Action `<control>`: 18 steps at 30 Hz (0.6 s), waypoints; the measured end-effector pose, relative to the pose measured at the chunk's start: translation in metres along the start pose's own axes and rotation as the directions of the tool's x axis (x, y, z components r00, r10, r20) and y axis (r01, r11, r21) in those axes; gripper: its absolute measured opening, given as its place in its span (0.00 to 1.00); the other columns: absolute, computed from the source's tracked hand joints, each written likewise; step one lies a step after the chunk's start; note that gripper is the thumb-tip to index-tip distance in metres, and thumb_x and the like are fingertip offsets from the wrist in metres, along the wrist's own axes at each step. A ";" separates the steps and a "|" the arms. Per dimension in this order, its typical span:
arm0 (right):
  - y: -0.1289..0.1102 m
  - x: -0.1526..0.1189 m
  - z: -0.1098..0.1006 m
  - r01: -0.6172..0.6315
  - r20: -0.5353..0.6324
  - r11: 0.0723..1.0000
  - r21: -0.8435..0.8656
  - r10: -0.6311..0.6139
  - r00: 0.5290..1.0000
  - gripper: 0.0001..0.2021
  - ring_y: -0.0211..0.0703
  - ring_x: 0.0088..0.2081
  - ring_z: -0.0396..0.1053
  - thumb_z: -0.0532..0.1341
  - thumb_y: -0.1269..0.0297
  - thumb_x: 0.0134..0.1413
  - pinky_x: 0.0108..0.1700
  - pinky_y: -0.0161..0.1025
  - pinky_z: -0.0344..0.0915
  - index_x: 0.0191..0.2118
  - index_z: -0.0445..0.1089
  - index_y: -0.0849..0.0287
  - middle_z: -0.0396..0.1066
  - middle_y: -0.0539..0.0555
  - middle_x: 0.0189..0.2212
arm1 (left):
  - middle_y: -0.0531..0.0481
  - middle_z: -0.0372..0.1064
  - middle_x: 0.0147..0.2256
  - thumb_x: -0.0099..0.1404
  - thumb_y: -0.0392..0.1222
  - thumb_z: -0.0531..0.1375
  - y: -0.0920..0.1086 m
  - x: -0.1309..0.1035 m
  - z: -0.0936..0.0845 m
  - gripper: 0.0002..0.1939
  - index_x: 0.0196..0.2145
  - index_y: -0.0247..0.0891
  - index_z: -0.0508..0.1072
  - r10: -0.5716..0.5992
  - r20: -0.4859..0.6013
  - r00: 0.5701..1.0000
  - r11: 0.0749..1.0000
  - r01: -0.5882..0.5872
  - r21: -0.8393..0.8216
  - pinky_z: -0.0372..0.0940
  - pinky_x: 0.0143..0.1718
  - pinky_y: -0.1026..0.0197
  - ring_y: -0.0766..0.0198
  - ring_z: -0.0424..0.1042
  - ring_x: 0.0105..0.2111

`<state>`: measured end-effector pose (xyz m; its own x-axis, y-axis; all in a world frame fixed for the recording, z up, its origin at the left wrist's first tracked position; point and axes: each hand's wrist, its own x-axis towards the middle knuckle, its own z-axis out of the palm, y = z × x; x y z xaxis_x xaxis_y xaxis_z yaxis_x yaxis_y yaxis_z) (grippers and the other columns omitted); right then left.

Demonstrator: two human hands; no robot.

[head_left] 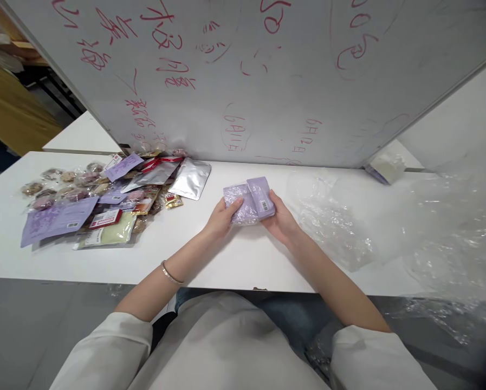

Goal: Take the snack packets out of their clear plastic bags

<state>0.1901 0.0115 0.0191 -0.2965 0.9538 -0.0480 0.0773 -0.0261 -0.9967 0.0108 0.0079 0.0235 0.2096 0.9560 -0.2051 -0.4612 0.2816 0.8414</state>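
Observation:
My left hand (221, 219) grips a purple packet in clear plastic (239, 203), thumb lying across its front. A second purple packet (261, 198) with a barcode is held by my right hand (280, 218), whose fingers wrap its right side and underside. The two packets overlap edge to edge above the white table (243, 254). To the left lies a mixed pile holding a large purple pouch (59, 219), a silver foil pouch (190, 179), a pale green pouch (116, 232) and several small clear-wrapped pieces (77, 194).
Crumpled clear plastic bags (336, 227) spread over the table's right side and hang past its front edge. A whiteboard (267, 97) with red writing stands along the back. Another person's mustard-coloured clothing (15, 108) shows at the far left.

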 end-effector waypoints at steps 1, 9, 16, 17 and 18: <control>0.002 0.001 -0.002 -0.040 -0.015 0.995 0.092 0.042 0.999 0.31 0.55 0.55 0.71 0.40 0.47 0.69 0.55 0.54 0.70 0.66 0.59 0.59 0.73 0.63 0.54 | 0.42 0.77 0.47 0.59 0.49 0.70 -0.002 0.000 0.000 0.22 0.48 0.36 0.74 -0.013 0.000 1.000 1.000 0.013 0.003 0.67 0.49 0.54 0.54 0.75 0.46; -0.010 -0.021 -0.019 -0.125 0.053 0.969 0.214 0.116 0.992 0.29 0.55 0.46 0.76 0.64 0.44 0.52 0.49 0.51 0.75 0.55 0.70 0.57 0.78 0.60 0.46 | 0.43 0.74 0.50 0.63 0.54 0.66 0.000 -0.005 -0.001 0.23 0.50 0.40 0.73 -0.049 0.128 0.991 0.987 0.028 0.160 0.66 0.52 0.51 0.50 0.73 0.50; -0.014 -0.033 -0.185 0.319 -0.888 0.947 0.046 -0.107 0.446 0.15 0.45 0.51 0.73 0.59 0.52 0.60 0.48 0.44 0.77 0.48 0.70 0.53 0.73 0.55 0.49 | 0.42 0.65 0.58 0.68 0.59 0.56 0.000 -0.004 -0.007 0.20 0.49 0.45 0.72 -0.027 0.161 0.987 0.941 -0.029 0.337 0.64 0.58 0.47 0.50 0.63 0.62; -0.013 -0.031 -0.220 0.288 -0.948 0.957 -0.025 -0.114 0.296 0.13 0.44 0.48 0.74 0.55 0.54 0.62 0.45 0.44 0.77 0.47 0.69 0.53 0.73 0.56 0.48 | 0.42 0.66 0.57 0.69 0.58 0.55 0.001 -0.003 -0.008 0.20 0.49 0.45 0.72 -0.033 0.159 0.987 0.939 -0.024 0.344 0.65 0.58 0.47 0.50 0.63 0.61; -0.011 -0.028 -0.251 0.260 -0.965 0.964 -0.046 -0.110 0.237 0.14 0.43 0.47 0.75 0.51 0.57 0.64 0.43 0.44 0.77 0.47 0.69 0.54 0.72 0.57 0.48 | 0.42 0.67 0.56 0.69 0.58 0.54 0.002 -0.003 -0.009 0.19 0.49 0.45 0.72 -0.035 0.157 0.987 0.937 -0.022 0.349 0.65 0.57 0.46 0.49 0.64 0.60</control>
<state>0.4363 0.0601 0.0482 0.8403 0.5173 0.1619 0.0413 0.2367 -0.9707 0.0013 0.0063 0.0207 0.3581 0.9210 -0.1533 -0.1364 0.2140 0.9673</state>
